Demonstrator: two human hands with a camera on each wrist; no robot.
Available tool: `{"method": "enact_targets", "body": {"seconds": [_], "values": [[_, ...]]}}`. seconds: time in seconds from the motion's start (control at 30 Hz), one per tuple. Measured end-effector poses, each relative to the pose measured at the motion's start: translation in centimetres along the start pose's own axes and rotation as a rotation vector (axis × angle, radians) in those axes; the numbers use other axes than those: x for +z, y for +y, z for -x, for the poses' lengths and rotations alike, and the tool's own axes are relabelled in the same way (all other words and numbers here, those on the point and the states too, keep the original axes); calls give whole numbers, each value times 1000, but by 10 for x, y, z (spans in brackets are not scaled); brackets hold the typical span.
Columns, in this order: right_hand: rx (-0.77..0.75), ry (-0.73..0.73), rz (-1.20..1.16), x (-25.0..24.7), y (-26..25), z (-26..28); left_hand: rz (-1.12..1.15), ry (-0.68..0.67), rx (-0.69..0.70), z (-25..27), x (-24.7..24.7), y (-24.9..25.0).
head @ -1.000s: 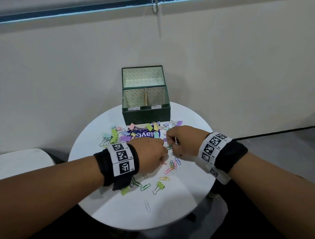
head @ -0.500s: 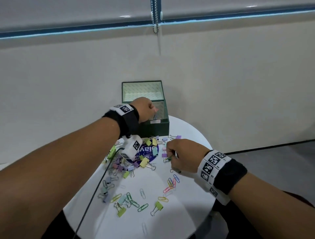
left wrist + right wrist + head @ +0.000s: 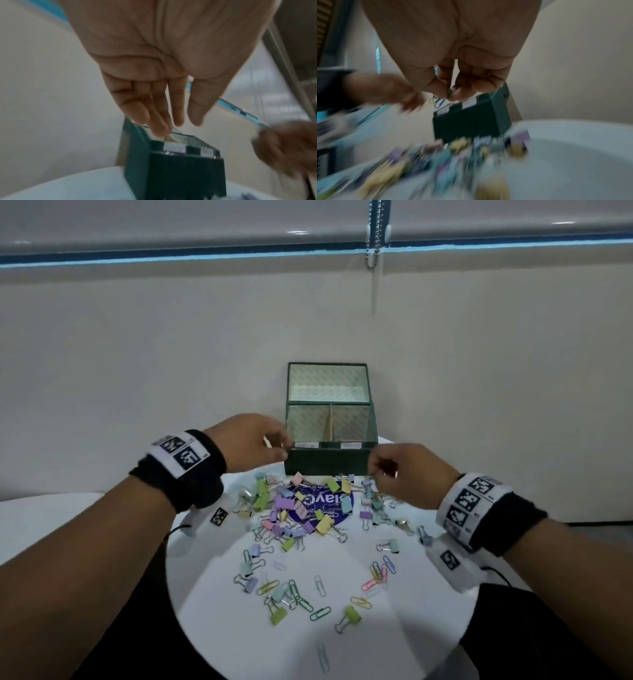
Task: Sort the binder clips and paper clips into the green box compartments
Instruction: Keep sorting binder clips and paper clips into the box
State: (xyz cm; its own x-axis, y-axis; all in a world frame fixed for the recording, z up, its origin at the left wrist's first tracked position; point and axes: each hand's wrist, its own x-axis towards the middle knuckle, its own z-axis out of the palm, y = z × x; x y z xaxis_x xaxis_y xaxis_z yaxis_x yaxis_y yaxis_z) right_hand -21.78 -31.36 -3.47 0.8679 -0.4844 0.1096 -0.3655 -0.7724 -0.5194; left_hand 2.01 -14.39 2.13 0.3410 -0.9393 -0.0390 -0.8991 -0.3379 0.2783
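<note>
The green box (image 3: 325, 463) stands open at the table's far edge, with a divider between two front compartments and two white labels on its front rim. My left hand (image 3: 277, 445) hovers at the box's front left corner; in the left wrist view the left hand (image 3: 178, 121) has straight fingers and holds nothing, just above the green box (image 3: 171, 173). My right hand (image 3: 380, 470) is raised at the box's front right corner. In the right wrist view the right hand (image 3: 448, 94) pinches several paper clips (image 3: 439, 101) between thumb and fingers, in front of the green box (image 3: 471, 121).
A heap of pastel binder clips (image 3: 301, 508) lies on the round white table (image 3: 428, 628) just before the box, over a purple sticker. Loose paper clips (image 3: 376, 573) and a few binder clips are scattered nearer to me. A wall stands right behind the box.
The left hand reached over the box half a second ago and has drawn back to its left corner, empty. The right hand has lifted off the table toward the box with paper clips.
</note>
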Motion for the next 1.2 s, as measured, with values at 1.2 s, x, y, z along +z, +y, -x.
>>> {"method": "enact_targets", "body": {"seconds": [1.2], "values": [[-245,-477,413,98,-125,19,-451,-341,299,96,62,-37]]}}
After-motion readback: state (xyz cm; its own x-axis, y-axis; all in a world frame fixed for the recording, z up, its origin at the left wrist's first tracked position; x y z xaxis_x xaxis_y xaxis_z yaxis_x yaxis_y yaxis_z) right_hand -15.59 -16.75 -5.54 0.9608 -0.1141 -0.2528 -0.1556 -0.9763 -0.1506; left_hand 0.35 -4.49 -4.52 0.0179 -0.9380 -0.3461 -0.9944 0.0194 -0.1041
